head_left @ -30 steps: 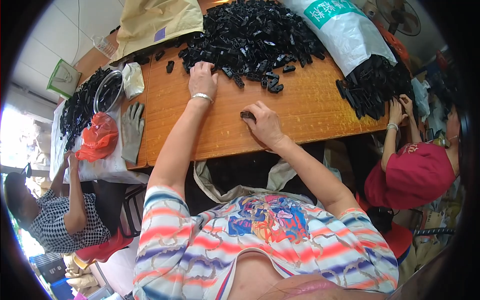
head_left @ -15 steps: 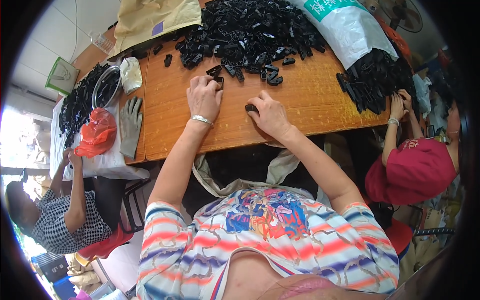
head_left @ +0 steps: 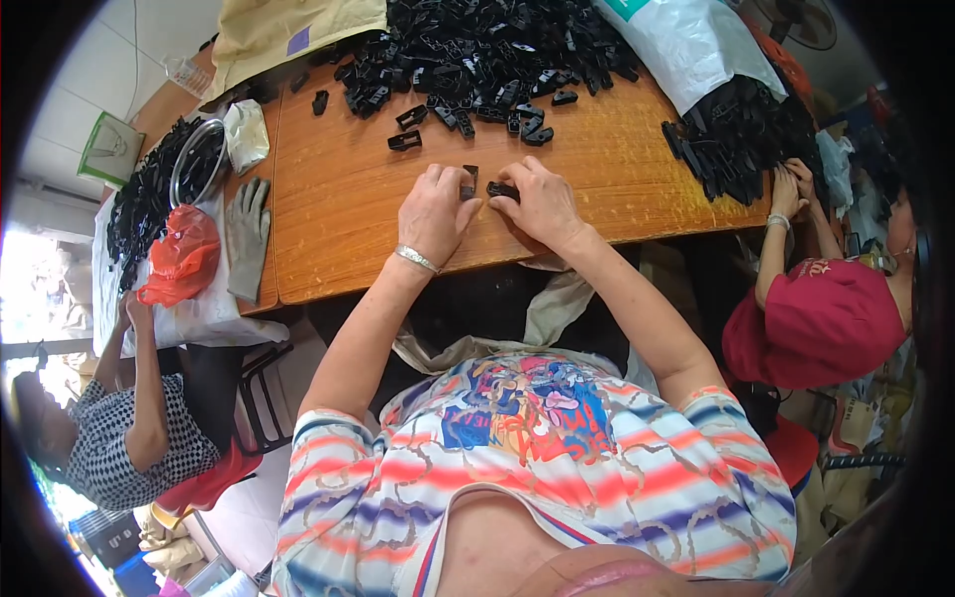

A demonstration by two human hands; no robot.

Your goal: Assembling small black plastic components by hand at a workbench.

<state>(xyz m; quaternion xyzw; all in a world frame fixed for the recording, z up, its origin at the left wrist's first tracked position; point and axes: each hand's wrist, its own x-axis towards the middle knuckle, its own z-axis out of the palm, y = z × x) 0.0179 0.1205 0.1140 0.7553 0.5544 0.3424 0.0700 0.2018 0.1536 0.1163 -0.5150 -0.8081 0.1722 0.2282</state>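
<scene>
Wooden worktop (head_left: 617, 149), frame centre, bears a heap of black plastic parts (head_left: 477, 50) at top, within reach. Left hand (head_left: 436, 214) and right hand (head_left: 537, 204) meet just below it, fingers each pinching a small black clip (head_left: 470, 182), (head_left: 502, 189) for joining.

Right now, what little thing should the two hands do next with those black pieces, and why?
Probably press the two pieces together. The left hand holds one small black part and the right hand holds another black part, nearly touching above the wooden table.
</scene>
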